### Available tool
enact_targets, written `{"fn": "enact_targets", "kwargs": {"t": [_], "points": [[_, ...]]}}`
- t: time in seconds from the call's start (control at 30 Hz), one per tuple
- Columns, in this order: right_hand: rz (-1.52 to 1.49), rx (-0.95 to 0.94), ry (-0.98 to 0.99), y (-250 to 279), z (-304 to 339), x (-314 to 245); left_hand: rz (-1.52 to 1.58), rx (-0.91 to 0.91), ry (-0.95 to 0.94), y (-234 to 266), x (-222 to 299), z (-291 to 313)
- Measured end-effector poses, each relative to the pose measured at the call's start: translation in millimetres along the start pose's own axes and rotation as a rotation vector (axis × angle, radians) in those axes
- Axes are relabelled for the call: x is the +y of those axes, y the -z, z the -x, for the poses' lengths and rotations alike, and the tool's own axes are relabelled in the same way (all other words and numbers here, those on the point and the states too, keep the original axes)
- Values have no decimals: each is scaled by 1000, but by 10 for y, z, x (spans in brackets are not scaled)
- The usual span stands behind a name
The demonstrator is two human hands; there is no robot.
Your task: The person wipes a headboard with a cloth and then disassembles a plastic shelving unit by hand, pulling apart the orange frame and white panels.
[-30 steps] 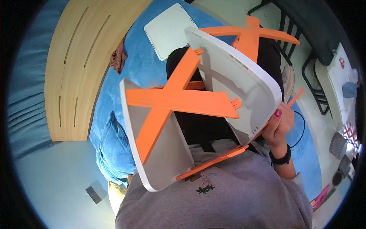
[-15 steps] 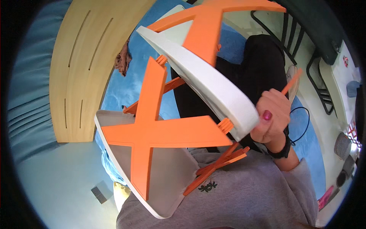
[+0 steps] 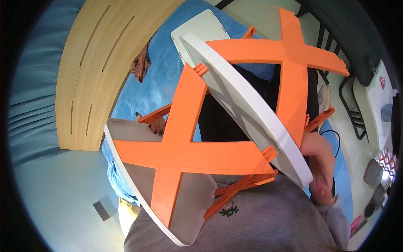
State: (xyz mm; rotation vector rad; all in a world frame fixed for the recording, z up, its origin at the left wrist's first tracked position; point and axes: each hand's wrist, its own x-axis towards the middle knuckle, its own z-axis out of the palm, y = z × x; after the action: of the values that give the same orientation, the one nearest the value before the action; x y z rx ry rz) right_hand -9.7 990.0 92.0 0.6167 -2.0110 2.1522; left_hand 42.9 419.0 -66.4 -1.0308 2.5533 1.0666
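A rack of white shelves and orange X-shaped side panels lies tilted across my lap. Its near cross panel joins the lower-left shelf and the middle shelf. Beyond the middle shelf rises a second cross panel. My left hand is mostly hidden behind the near panel; its fingers are closed round an orange strut on the rack's far side. My right hand is at the second panel's lower end, beside the middle shelf's right edge; its fingers are hidden.
Another white shelf shows at the back, and I cannot tell whether it is joined. A wooden slotted board stands left on the blue cover. A brown cloth lies beside it. Black metal legs stand at right.
The middle shelf and second cross panel have swung right and toward me. My right hand has moved down and right and turned, hiding its fingers. More of my left hand's fingers shows.
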Motion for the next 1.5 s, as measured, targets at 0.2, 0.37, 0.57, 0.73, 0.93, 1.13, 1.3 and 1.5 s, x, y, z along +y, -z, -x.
{"fn": "enact_targets", "kwargs": {"t": [0.2, 0.37, 0.57, 0.73, 0.93, 1.13, 1.3, 1.5], "points": [[483, -8, 140, -202, 51, 128, 27, 29, -11, 24, -2, 22], [641, 263, 230, -369, 33, 188, 41, 41, -7, 55, -20, 30], [509, 461, 109, -406, -78, 167, 93, 79, -49, 48, 69, 28], [499, 383, 32, -266, -206, 124, 254, 209, -255, -3, 693, -4], [586, 132, -73, -117, -458, 298, 591, 479, -906, 53, 2476, 31], [436, 309, -455, 136, -489, 226, 106, 611, -1822, 211, 3580, 958], [372, 510, -154, 254, -582, -89, -733, 300, -2469, -191, 3647, 1515], [382, 164, -44, -111, -720, 25, -508, 236, -2761, -368, 3535, 1752]]}}
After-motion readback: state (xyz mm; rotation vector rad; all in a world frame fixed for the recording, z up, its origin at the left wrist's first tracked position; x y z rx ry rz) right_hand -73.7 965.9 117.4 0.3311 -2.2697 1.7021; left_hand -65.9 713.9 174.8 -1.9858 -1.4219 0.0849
